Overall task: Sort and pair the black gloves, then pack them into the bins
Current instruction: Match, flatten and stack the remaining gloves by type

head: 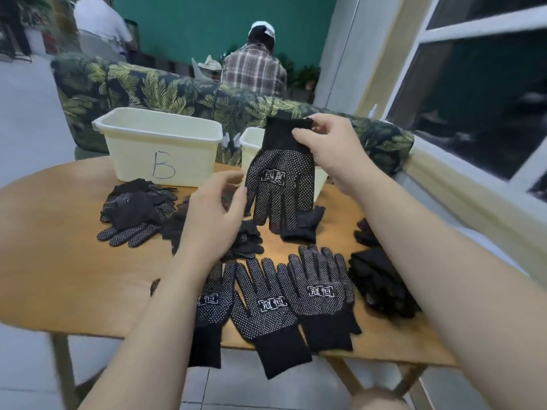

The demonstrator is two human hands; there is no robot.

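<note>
From the head camera, your right hand [327,146] pinches the cuff of a black knit glove with white grip dots [281,179], which hangs fingers-down above the round wooden table [59,261]. Your left hand [213,214] hovers loose-fingered beside its thumb, holding nothing. Three matching gloves [319,297] lie palm-up along the near edge; loose heaps [136,211] sit left and right. The cream plastic bin marked B [159,146] stands behind.
</note>
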